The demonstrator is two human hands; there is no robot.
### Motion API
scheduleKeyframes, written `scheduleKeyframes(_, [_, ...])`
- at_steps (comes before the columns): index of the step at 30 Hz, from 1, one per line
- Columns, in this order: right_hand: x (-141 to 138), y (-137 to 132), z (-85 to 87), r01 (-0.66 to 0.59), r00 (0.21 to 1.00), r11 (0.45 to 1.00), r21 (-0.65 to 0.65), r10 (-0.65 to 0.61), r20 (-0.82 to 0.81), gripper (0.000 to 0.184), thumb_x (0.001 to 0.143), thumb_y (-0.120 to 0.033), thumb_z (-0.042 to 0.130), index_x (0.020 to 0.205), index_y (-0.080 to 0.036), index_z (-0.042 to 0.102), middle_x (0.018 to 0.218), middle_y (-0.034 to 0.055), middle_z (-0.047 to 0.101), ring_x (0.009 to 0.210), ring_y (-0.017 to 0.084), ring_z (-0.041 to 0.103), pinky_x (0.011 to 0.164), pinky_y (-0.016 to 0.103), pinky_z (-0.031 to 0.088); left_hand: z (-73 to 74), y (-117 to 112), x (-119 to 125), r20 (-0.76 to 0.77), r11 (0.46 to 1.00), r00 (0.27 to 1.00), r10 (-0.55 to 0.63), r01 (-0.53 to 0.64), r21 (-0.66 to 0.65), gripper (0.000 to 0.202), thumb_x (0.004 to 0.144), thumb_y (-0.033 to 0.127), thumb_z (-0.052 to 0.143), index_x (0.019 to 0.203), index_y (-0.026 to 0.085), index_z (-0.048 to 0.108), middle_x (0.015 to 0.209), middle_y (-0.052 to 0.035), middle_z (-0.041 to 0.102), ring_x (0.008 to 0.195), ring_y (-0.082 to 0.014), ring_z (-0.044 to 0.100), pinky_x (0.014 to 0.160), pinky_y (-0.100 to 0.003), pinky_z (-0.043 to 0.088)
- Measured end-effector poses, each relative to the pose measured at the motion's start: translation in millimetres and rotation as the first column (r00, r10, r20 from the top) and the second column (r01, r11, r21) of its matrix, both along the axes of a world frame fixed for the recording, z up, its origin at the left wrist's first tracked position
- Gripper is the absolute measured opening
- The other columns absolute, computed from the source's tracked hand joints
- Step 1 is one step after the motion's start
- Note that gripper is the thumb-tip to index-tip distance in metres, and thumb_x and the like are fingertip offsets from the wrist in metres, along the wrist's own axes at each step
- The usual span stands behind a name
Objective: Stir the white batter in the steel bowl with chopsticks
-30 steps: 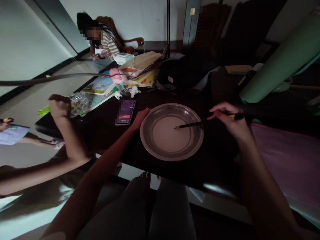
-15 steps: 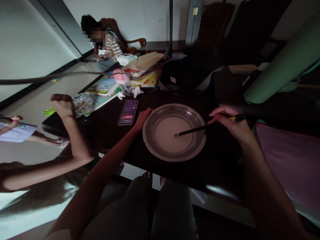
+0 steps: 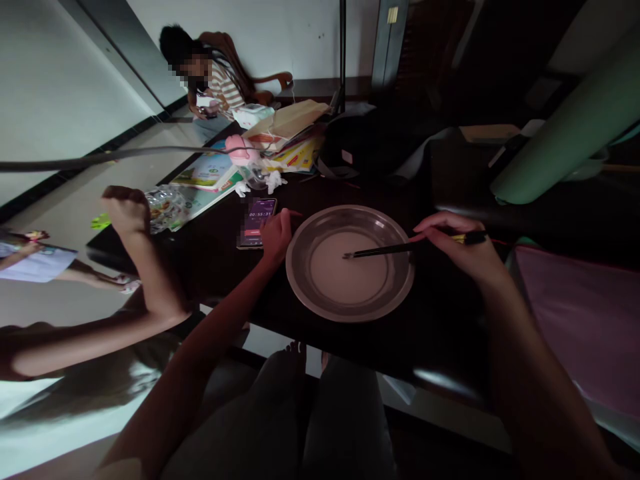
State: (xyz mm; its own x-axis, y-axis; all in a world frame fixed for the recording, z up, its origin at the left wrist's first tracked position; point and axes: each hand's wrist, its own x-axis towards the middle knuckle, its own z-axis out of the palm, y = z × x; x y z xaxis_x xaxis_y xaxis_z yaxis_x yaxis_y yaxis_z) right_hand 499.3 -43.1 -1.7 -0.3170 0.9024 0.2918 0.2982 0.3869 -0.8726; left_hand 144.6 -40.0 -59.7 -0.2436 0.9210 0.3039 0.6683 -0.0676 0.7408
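Single view from wearer's head, looking forward and steeply down across dark table (image 3: pixel 440 327). Close, wide framing: metal basin (image 3: pixel 299 263) near dial centre, left hand (image 3: pixel 277 235) at nine o'clock, right hand (image 3: pixel 457 243) at three, wearer's legs (image 3: pixel 343 420) at six. Farther off: pale wall (image 3: pixel 315 57) at twelve, seated person (image 3: pixel 223 87) toward eleven.

clear dish (image 3: pixel 176 202) beside booklets (image 3: pixel 204 172); crumpled tissues (image 3: pixel 275 181) near pink object (image 3: pixel 240 149); green cylinder (image 3: pixel 565 127) (tilted) at right.

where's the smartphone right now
In the head view, the smartphone lies on the dark table, left of the metal basin, just beside the person's left hand.
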Motion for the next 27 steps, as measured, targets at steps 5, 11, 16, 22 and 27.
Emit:
scheduleKeyframes(5, [-0.2, -0.1, -0.2, -0.018, 1.000, 1.000, 0.013, 0.018, 0.008, 0.009, 0.088, -0.029, 0.061, 0.087, -0.028, 0.069, 0.082, 0.0006, 0.074, 0.080, 0.020, 0.072, 0.075, 0.036, 0.057, -2.4, 1.1, 1.5, -0.046, 0.998, 0.997, 0.060, -0.058, 0.039, 0.069, 0.099, 0.060, 0.016, 0.090, 0.023, 0.075, 0.085, -0.0055, 0.074, 0.099, -0.0229, 0.065, 0.096, -0.038, 0.045])
scheduleKeyframes(11, [7.4, 2.6, 0.1, 0.019, 0.997, 0.999, -0.042, -0.022, -0.070, 0.008, 0.087, -0.030, 0.061, 0.086, -0.027, 0.068, 0.071, -0.0008, 0.071, 0.071, 0.020, 0.071, 0.070, 0.036, 0.055, -0.1, 0.8, 8.6, 0.150, 0.994, 0.983, -0.108, 0.106, 0.021, 0.077, 0.097, 0.066, 0.013, 0.103, 0.018, 0.073, 0.097, -0.0095, 0.074, 0.092, -0.0209, 0.067, 0.085, -0.034, 0.051])
scheduleKeyframes(16, [-9.0, -2.2, -0.1, -0.093, 0.995, 0.995, -0.048, 0.091, -0.032, 0.008, 0.087, -0.030, 0.062, 0.084, -0.027, 0.069, 0.079, 0.0005, 0.074, 0.076, 0.020, 0.072, 0.072, 0.035, 0.056, 6.6, 0.6, 10.6, 0.205, 0.971, 0.957, -0.206, 0.227, -0.080, 0.079, 0.096, 0.066, 0.013, 0.108, 0.016, 0.073, 0.105, -0.0098, 0.074, 0.104, -0.0226, 0.066, 0.094, -0.035, 0.050])
scheduleKeyframes(22, [7.6, 4.3, -1.6, 0.029, 0.995, 0.999, -0.040, -0.033, -0.096, 0.007, 0.088, -0.027, 0.061, 0.087, -0.027, 0.068, 0.071, -0.0009, 0.071, 0.072, 0.019, 0.071, 0.071, 0.034, 0.054, 7.9, 2.2, 8.5, 0.213, 0.961, 0.958, -0.190, 0.226, -0.158, 0.074, 0.096, 0.065, 0.019, 0.101, 0.016, 0.075, 0.103, -0.0091, 0.076, 0.105, -0.0236, 0.066, 0.093, -0.033, 0.051])
scheduleKeyframes(27, [-5.6, -0.5, -3.6, -0.125, 0.990, 0.990, -0.068, 0.120, -0.072, 0.008, 0.087, -0.029, 0.062, 0.086, -0.025, 0.069, 0.075, -0.0001, 0.073, 0.072, 0.018, 0.071, 0.068, 0.032, 0.054, 12.9, 1.4, 10.9, 0.171, 0.956, 0.972, -0.163, 0.199, -0.216, 0.073, 0.097, 0.062, 0.019, 0.101, 0.013, 0.074, 0.103, -0.0091, 0.076, 0.103, -0.0231, 0.066, 0.093, -0.032, 0.051])
